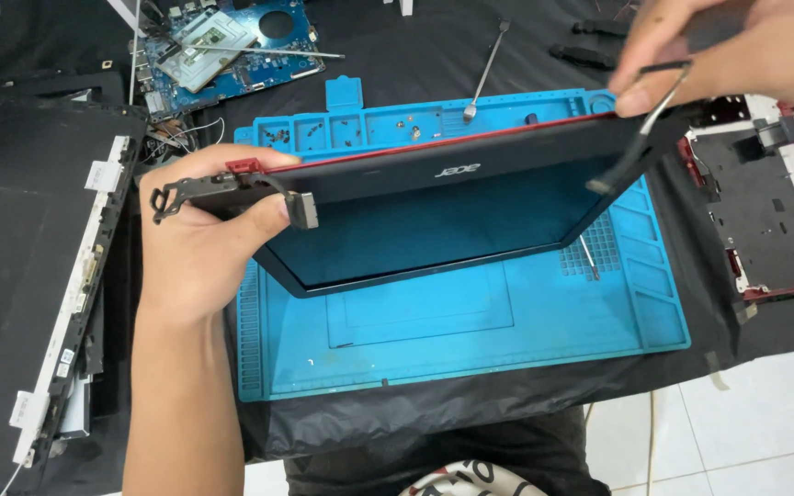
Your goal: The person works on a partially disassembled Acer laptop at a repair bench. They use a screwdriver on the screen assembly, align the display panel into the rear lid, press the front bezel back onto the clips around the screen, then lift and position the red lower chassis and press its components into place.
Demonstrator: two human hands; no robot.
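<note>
Over the blue mat [470, 340] on the counter, as the head camera shows it, a laptop screen panel [425, 225] is held up off the surface, tilted, with its red-edged back rim toward the top. The left hand [199, 230] is closed around the panel's left corner, thumb just beside a loose flat cable end [305, 211] and the bare hinge bracket [181, 190] sticking out past the fingers. The right hand [737, 46] pinches the right corner, where a second hinge arm [640, 138] hangs down.

By my reading, the panel is already parted from the laptop base [765, 211], which lies opened up at the right; the panel itself looks whole, its bezel on.

A circuit board [222, 46] lies at upper left, a bare screen back [29, 276] at far left. A metal pry tool [484, 73] rests across the mat's top trays, which hold small screws [282, 138], close under the lifted panel.
</note>
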